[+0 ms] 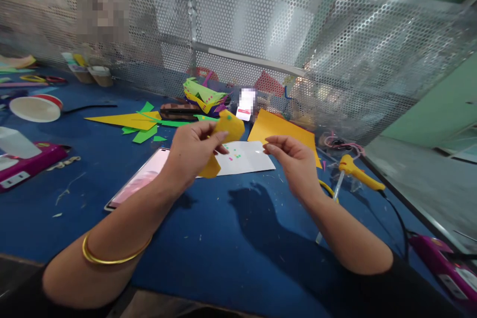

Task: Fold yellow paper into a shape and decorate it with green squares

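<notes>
My left hand (197, 149) pinches a yellow paper cutout (231, 128) with a small green dot near its top; my fingers cover its middle. My right hand (292, 161) is raised to the right of it, thumb and fingertips pressed together, and whatever they may hold is too small to make out. Between and behind the hands lies a white paper sheet (257, 156) bearing small green and pink dots. A phone (139, 179) with a pink screen rests under my left forearm. Yellow card (285, 134) lies behind the sheet.
A yellow glue gun (359, 173) lies at right, with a purple power strip (445, 268) nearer me. Green paper scraps (145, 134), a paper cup (37, 108) and another purple power strip (33, 161) are at left. A perforated metal screen (246, 20) borders the table's back.
</notes>
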Tool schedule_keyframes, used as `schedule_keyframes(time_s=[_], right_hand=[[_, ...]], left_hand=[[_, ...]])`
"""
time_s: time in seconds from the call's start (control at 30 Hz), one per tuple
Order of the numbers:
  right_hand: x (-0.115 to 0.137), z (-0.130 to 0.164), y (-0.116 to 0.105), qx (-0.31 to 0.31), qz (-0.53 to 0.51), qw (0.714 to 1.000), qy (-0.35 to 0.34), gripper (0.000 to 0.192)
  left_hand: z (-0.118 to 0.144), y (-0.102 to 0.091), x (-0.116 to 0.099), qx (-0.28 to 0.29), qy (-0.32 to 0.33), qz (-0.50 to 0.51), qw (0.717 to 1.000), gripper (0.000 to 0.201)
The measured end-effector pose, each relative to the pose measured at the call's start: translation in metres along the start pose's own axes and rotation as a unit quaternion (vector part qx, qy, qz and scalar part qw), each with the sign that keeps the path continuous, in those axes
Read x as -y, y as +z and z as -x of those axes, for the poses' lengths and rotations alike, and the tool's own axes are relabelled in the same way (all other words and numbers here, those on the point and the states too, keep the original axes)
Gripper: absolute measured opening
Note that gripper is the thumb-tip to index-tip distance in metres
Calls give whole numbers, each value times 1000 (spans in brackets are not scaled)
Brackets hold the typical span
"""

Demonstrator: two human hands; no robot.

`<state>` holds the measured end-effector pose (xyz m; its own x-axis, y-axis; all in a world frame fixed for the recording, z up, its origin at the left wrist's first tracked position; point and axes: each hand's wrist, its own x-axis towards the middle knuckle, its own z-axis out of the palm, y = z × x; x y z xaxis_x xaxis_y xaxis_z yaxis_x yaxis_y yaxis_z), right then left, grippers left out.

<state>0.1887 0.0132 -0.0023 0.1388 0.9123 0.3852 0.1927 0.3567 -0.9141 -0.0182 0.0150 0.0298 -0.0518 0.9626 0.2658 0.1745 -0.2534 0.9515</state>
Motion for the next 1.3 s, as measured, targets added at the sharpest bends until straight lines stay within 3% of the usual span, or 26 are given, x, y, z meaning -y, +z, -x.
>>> schedule_keyframes(time_s=[0.1,0.27,0.53,0.73,0.83,0.87,0.97,1.03,1.07,1.17,1.3], right_hand=[[-6,-11,-12,17,139,989,-52,10],[-28,-33,-6,123,305,940,-89,12],[-56,-72,32,207,382,897,-80,12],[-43,-52,20,214,414,879,-98,12],[-29,-34,-7,197,443,867,-115,18],[-24,-29,-20,182,481,847,-132,21],[-13,-19,-74,87,629,759,-143,34],[-11,-16,-118,16,718,690,-88,38],[-13,-16,-140,-6,740,671,-39,38],[-25,-15,-194,-11,749,653,115,30],[-47,-15,-223,1,738,658,149,9]], left_hand=[[-5,-5,-3,-66,12,48,997,13],[-6,-3,3,-48,3,74,996,9],[-5,1,6,-33,-13,84,996,12],[-3,3,8,1,-32,119,992,17],[-1,4,9,22,-46,132,990,17],[0,4,10,30,-50,133,989,16],[3,8,11,60,-66,137,987,16],[6,11,12,81,-79,137,984,18],[8,13,12,88,-84,136,983,18],[15,19,11,109,-98,124,981,18],[23,25,12,141,-104,116,978,16]])
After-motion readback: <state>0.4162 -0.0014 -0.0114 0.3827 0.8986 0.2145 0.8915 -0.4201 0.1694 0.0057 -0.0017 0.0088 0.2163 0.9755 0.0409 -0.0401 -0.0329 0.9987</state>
